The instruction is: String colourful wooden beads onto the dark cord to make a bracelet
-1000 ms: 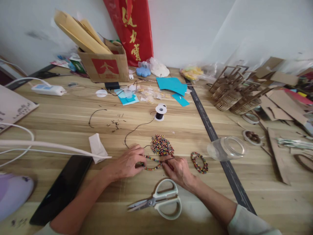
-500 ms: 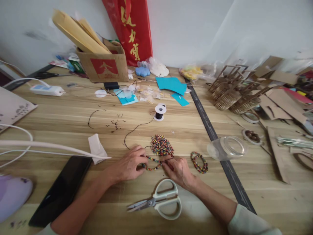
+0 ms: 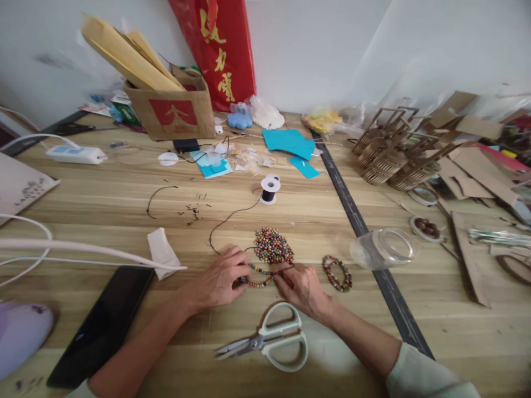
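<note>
Beaded strand (image 3: 260,285) low between two narrow hands, just on the near side of the loose bead pile (image 3: 272,246).
The open scissors (image 3: 254,344) lie nearest on the counter (image 3: 186,362); a forearm which moves back could knock them. The left hand (image 3: 224,279) is narrow, its fingertips closed on the left end of the strand; the right hand (image 3: 306,290) is also narrow, pinching the dark cord (image 3: 233,212) at the right end. If one pinch becomes loose, I think beads could slide off, because I cannot tell whether the ends are knotted. The right fingers are so near to the pile that a small push could scatter it; a pull on the cord could tip the upright spool (image 3: 269,193). The strand looks like a slim, flattened loop of small round beads, red, yellow, green and dark, partly hidden by the left fingers.
</note>
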`<state>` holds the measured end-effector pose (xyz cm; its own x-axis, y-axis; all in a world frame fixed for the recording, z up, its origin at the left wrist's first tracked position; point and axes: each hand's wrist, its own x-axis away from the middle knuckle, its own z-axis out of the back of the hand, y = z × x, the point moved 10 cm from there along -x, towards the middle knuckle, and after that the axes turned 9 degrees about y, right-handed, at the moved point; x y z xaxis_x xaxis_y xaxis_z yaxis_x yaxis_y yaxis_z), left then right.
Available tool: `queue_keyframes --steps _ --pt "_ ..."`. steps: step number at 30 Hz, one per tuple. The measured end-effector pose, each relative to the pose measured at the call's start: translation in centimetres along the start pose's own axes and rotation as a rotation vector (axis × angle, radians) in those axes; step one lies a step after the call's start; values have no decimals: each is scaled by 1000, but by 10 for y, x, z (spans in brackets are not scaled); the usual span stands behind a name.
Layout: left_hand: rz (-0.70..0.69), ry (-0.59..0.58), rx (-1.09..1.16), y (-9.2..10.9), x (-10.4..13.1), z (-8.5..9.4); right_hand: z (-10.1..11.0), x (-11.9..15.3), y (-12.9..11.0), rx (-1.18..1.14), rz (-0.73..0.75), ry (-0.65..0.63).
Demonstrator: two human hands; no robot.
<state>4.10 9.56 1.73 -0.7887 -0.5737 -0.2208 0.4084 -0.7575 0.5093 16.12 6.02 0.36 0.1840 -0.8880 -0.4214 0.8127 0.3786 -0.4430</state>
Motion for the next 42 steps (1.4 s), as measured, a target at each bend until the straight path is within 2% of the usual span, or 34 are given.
queue_keyframes --steps 33,42 --pt "-39 55 18 17 -6 0 0 -1 0 22 -5 -14" --pt "-45 67 19 20 -7 -5 4 -4 -4 17 20 8"
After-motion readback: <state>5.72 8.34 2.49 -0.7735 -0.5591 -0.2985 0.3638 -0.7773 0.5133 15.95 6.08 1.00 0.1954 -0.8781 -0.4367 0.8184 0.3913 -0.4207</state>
